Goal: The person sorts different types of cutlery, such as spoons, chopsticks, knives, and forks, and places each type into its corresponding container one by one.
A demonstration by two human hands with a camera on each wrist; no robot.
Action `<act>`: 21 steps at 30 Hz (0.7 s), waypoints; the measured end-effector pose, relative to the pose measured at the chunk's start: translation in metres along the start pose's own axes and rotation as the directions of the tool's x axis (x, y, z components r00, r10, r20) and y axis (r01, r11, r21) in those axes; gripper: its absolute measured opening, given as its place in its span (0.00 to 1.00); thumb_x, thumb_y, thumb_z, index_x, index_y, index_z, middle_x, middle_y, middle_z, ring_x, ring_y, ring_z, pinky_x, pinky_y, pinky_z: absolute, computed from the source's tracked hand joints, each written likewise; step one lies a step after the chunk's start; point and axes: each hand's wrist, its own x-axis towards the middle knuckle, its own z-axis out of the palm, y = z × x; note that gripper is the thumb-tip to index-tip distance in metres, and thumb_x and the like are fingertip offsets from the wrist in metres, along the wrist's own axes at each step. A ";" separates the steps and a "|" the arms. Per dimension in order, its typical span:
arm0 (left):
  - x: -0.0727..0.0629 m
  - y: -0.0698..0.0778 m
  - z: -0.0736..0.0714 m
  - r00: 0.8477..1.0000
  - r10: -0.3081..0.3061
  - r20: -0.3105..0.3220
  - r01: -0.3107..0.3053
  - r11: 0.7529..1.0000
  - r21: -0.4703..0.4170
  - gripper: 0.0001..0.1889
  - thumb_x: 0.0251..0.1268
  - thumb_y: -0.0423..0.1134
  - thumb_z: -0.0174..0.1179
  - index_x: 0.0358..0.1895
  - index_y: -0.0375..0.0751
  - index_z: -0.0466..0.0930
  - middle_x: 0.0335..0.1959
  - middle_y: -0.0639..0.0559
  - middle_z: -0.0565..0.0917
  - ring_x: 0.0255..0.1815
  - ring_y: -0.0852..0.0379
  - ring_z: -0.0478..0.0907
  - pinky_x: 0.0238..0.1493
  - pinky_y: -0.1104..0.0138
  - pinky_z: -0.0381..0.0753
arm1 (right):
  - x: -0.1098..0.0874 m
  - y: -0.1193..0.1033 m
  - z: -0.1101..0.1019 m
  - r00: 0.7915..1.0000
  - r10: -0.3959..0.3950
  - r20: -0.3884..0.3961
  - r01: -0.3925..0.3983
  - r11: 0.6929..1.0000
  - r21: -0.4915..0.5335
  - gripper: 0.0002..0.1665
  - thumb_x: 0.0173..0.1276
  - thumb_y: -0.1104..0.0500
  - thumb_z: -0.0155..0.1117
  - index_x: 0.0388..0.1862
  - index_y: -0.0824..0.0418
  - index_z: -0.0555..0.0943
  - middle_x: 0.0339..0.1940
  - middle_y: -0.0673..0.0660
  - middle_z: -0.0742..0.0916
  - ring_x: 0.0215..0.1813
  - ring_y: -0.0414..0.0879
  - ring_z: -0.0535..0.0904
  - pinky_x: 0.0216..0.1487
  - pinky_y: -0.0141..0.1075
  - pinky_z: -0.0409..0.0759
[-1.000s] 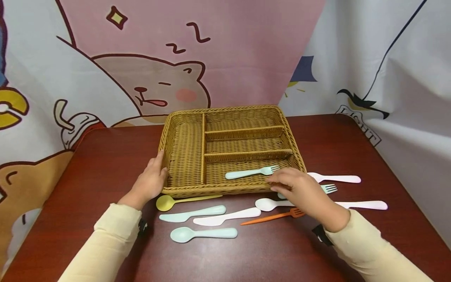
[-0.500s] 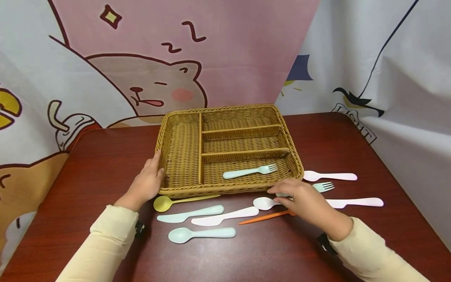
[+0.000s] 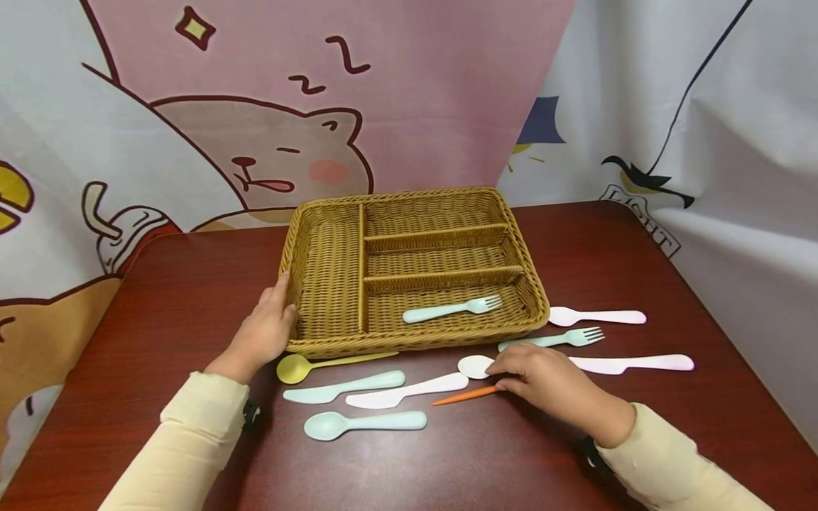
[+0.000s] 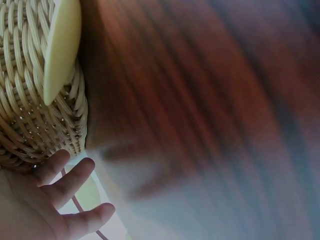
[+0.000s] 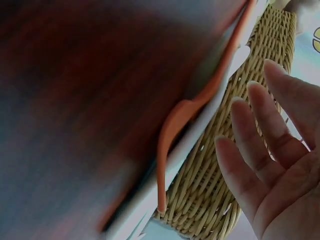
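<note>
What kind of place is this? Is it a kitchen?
I can't tell if it's a kitchen. It looks like an indoor spot set up for sorting cutlery: there's a dark red table, a cartoon cloth behind it, and a woven basket with a fork inside.

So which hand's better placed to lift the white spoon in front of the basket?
Right hand, likely: its fingertips are by the spoon; the left hand is at the left edge of the basket.

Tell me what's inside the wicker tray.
Inside the wicker tray, a mint green fork lies in the front compartment on the right. I see no other utensil inside. The front wall and dividers hide whatever lies low behind them.
</note>
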 end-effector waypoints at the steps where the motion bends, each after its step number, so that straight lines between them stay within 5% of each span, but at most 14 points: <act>1: 0.000 0.000 0.000 1.000 -0.002 0.002 0.002 1.000 0.001 0.33 0.77 0.37 0.36 0.78 0.38 0.33 0.71 0.28 0.53 0.70 0.30 0.56 0.62 0.36 0.59 | 0.000 0.000 0.001 1.000 -0.005 0.008 0.005 1.000 -0.002 0.12 0.52 0.62 0.75 0.36 0.51 0.87 0.36 0.46 0.85 0.41 0.43 0.82 0.41 0.40 0.80; 21: 0.000 0.000 -0.001 1.000 0.005 0.006 -0.005 1.000 0.004 0.33 0.78 0.37 0.35 0.78 0.38 0.32 0.71 0.28 0.53 0.70 0.31 0.55 0.63 0.38 0.60 | -0.003 0.002 0.009 0.996 -0.068 0.052 0.071 0.995 -0.066 0.14 0.49 0.66 0.76 0.33 0.49 0.88 0.32 0.42 0.85 0.37 0.42 0.82 0.36 0.38 0.80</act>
